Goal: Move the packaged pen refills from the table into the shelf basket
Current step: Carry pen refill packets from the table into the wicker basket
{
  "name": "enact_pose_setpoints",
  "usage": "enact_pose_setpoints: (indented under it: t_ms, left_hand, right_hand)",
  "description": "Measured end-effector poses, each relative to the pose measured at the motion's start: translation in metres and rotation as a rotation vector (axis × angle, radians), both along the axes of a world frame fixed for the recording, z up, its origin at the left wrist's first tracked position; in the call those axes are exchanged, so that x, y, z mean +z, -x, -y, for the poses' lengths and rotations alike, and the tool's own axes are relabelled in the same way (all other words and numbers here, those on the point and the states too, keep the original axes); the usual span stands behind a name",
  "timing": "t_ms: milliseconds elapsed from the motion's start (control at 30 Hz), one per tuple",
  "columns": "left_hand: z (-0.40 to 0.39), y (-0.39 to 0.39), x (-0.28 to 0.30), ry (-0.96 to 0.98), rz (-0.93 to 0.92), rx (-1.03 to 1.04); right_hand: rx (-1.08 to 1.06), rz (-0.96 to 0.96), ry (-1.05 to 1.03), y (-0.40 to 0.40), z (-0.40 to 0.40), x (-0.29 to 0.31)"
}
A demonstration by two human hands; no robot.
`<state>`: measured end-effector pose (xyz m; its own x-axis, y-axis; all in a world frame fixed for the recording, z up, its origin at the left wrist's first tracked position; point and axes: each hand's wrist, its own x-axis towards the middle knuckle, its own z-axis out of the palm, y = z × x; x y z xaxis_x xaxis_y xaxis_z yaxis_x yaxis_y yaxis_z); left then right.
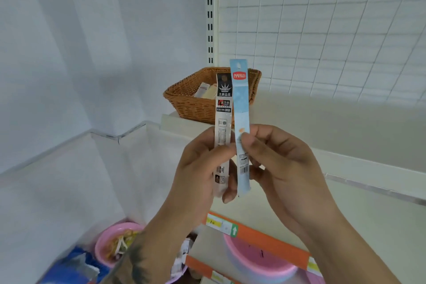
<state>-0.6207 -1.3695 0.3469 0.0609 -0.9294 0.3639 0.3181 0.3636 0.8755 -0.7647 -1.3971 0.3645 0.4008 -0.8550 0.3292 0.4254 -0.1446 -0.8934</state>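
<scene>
White shelf (322,127), wicker basket (184,97), hands (200,168) (283,163) holding black-label (222,122), blue (241,108) refill packs

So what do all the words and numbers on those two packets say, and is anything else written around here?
Black and silver packet in the left hand: "王牌品质" under a crown; the red logo, model code and small print are too blurred to read.
Light blue packet in the right hand: white characters on a red tag, not readable; a barcode, its digits too small.
Orange shelf strip: a white up arrow on green; the yellow label's writing is unreadable.
</scene>
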Motion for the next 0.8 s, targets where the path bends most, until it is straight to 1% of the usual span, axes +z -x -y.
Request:
enact_pose_setpoints:
  t_ms: [100, 167, 267, 400, 500, 567, 700, 800]
  left_hand:
    - [0.006, -0.011, 0.005, 0.044, 0.000, -0.028]
    - [0.011, -0.020, 0.009, 0.068, 0.004, -0.028]
    - [0.019, -0.031, 0.012, 0.081, 0.014, -0.041]
    - [0.030, -0.047, 0.017, 0.073, 0.040, -0.010]
    - [0.038, -0.057, 0.023, 0.049, 0.065, 0.049]
    - [0.044, -0.063, 0.027, 0.050, 0.075, 0.043]
    - [0.054, -0.073, 0.034, 0.061, 0.118, -0.008]
    - [0.061, -0.080, 0.038, 0.018, 0.085, -0.017]
  right_hand:
    - [0.038, 0.022, 0.006, -0.012, 0.002, 0.005]
    - [0.024, 0.021, 0.034, -0.021, 0.005, 0.007]
    - [-0.124, -0.048, 0.079, -0.034, 0.011, 0.008]
    - [-0.229, -0.058, 0.117, -0.046, 0.015, 0.013]
    - [-0.325, -0.145, 0.233, -0.047, 0.016, 0.018]
    - [-0.375, -0.226, 0.300, -0.048, 0.018, 0.022]
    - [-0.402, -0.341, 0.307, -0.053, 0.022, 0.038]
    - [-0.566, -0.458, 0.358, -0.056, 0.032, 0.066]
